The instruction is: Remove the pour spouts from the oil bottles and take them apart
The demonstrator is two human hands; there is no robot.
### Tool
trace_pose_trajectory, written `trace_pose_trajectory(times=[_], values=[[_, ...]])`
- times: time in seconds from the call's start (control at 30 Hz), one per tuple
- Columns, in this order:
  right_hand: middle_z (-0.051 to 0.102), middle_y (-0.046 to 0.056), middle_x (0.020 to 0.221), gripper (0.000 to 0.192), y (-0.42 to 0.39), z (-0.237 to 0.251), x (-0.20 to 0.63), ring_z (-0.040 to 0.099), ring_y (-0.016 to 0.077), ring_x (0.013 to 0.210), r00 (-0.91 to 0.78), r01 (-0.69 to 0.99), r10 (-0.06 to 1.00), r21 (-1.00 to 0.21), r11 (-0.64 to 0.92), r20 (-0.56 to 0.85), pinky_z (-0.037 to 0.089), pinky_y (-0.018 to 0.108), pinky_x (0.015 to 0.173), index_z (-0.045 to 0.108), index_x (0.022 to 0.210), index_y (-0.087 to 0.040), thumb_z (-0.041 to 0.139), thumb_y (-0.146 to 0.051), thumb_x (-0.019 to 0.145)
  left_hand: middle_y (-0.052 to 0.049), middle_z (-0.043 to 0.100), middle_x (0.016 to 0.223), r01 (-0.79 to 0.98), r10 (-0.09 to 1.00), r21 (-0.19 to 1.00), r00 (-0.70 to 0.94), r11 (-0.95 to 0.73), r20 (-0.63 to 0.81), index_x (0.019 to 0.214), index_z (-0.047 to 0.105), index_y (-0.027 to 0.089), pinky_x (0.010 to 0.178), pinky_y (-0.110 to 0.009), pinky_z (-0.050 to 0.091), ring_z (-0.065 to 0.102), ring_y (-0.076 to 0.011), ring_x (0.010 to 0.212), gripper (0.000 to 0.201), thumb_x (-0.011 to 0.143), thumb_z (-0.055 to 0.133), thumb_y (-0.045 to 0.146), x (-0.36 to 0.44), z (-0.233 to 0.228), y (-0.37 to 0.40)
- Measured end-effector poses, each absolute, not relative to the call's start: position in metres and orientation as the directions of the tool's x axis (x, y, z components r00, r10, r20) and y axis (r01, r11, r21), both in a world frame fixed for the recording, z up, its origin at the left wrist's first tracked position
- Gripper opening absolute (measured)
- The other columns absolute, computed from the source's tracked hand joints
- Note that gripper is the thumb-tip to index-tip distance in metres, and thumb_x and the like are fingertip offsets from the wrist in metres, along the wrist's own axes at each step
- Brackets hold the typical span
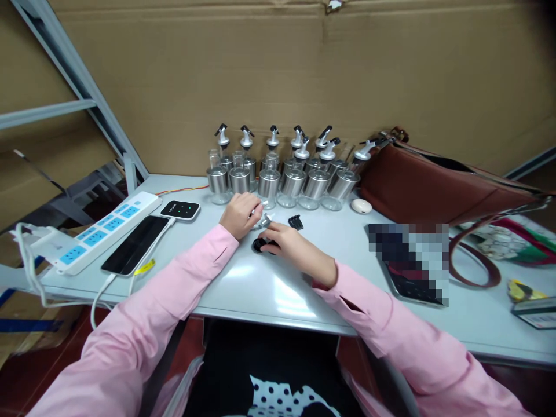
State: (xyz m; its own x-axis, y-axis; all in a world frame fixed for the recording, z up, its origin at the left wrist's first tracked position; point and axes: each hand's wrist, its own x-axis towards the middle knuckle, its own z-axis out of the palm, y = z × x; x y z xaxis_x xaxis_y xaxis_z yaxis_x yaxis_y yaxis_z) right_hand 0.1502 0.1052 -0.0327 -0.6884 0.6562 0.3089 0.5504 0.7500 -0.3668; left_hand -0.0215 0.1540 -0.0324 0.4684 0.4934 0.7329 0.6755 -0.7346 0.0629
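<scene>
My left hand (240,214) is closed, with a small silver piece (264,203) poking out by its thumb. Right beside it, between the hands, is a silver spout part (263,222); I cannot tell which hand touches it. My right hand (284,242) bends its fingers down onto small black parts (259,245) on the table and pinches at them. Several loose black pieces (296,222) lie just beyond that hand. Behind both hands stand glass bottles with steel sleeves (269,184); several carry silver spouts with black levers (302,149), while some front ones have bare necks.
On the left of the grey table (243,292) are a power strip (98,234), a phone (135,245) with cables and a black device (180,210). To the right are a round white case (361,206), a brown bag (434,185) and a partly blurred-out phone (408,272).
</scene>
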Motion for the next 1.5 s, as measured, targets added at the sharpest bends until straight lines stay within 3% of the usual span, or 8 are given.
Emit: trace_pose_trajectory(times=[0.17,0.3,0.57,0.77,1.0,1.13,1.33,1.5], values=[[0.057,0.01,0.095,0.036,0.105,-0.028,0.161,0.056,0.0197,0.083,-0.603,0.55,0.682,-0.403,0.731,0.415,0.047,0.033,0.077,0.055,0.11,-0.013,0.062,-0.032,0.08,-0.002,0.055,0.062,0.633,0.47,0.073,0.488,-0.771,0.735,0.073,0.049,0.016,0.062,-0.03,0.033,0.046,-0.0141,0.056,0.034,0.092,0.023,0.026,-0.014,-0.034,0.146],[0.058,0.005,0.084,0.025,0.107,-0.013,0.179,0.055,0.016,0.075,-0.419,0.566,0.704,-0.441,0.697,0.573,0.045,0.029,0.071,0.055,0.107,-0.016,0.054,-0.03,0.087,0.0,0.056,0.061,0.578,0.427,0.085,0.488,-0.812,0.761,0.08,0.05,0.015,0.063,-0.029,0.035,0.046,-0.0128,0.053,0.029,0.092,0.025,0.024,-0.005,-0.035,0.138],[0.057,0.004,0.08,0.011,0.103,-0.007,0.183,0.052,0.0146,0.075,-0.47,0.482,0.587,-0.366,0.796,0.659,0.041,0.027,0.069,0.055,0.091,-0.017,0.045,-0.023,0.092,-0.002,0.059,0.074,0.458,0.323,0.101,0.44,-0.883,0.838,0.097,0.042,0.016,0.061,-0.026,0.041,0.053,-0.0127,0.062,0.029,0.09,0.037,0.044,0.007,-0.039,0.127],[0.052,0.001,0.073,0.014,0.106,-0.011,0.183,0.048,0.0119,0.066,-0.313,0.435,0.743,-0.606,0.666,0.592,0.037,0.025,0.063,0.047,0.087,-0.018,0.039,-0.026,0.093,-0.009,0.059,0.095,0.366,0.222,0.038,0.476,-0.93,0.851,0.115,0.032,0.016,0.068,-0.032,0.044,0.055,-0.0142,0.069,0.035,0.087,0.045,0.034,0.008,-0.036,0.125],[0.042,-0.003,0.065,0.031,0.109,-0.011,0.182,0.041,0.0086,0.057,-0.327,-0.026,0.9,-0.954,0.297,0.289,0.033,0.023,0.056,0.045,0.077,-0.017,0.045,-0.047,0.087,-0.008,0.06,0.095,0.349,0.136,-0.055,0.5,-0.935,0.855,0.118,0.035,0.018,0.069,-0.029,0.046,0.055,-0.0125,0.069,0.031,0.089,0.045,0.023,0.01,-0.03,0.121],[0.041,-0.003,0.064,0.035,0.106,-0.012,0.178,0.038,0.008,0.057,-0.416,-0.083,0.892,-0.984,0.158,0.178,0.031,0.022,0.055,0.047,0.077,-0.017,0.049,-0.051,0.084,-0.006,0.061,0.084,0.383,0.119,-0.115,0.535,-0.917,0.836,0.122,0.036,0.014,0.065,-0.027,0.045,0.055,-0.0142,0.069,0.034,0.092,0.039,0.03,0.01,-0.025,0.115],[0.041,-0.003,0.063,0.039,0.098,-0.01,0.172,0.037,0.0084,0.056,-0.498,-0.017,0.852,-0.983,0.18,0.165,0.03,0.022,0.053,0.048,0.072,-0.017,0.052,-0.055,0.079,-0.009,0.055,0.087,0.44,0.068,-0.215,0.543,-0.872,0.837,0.115,0.041,0.015,0.064,-0.031,0.043,0.054,-0.0185,0.077,0.038,0.092,0.033,0.044,0.011,-0.027,0.111],[0.04,-0.004,0.059,0.036,0.1,-0.008,0.173,0.036,0.0081,0.053,-0.349,-0.037,0.91,-0.974,0.226,0.224,0.029,0.023,0.052,0.051,0.077,-0.017,0.052,-0.053,0.08,-0.01,0.054,0.103,0.333,0.141,-0.034,0.488,-0.942,0.861,0.114,0.035,0.022,0.073,-0.033,0.047,0.055,-0.0189,0.093,0.034,0.087,0.046,0.04,0.007,-0.029,0.12]])
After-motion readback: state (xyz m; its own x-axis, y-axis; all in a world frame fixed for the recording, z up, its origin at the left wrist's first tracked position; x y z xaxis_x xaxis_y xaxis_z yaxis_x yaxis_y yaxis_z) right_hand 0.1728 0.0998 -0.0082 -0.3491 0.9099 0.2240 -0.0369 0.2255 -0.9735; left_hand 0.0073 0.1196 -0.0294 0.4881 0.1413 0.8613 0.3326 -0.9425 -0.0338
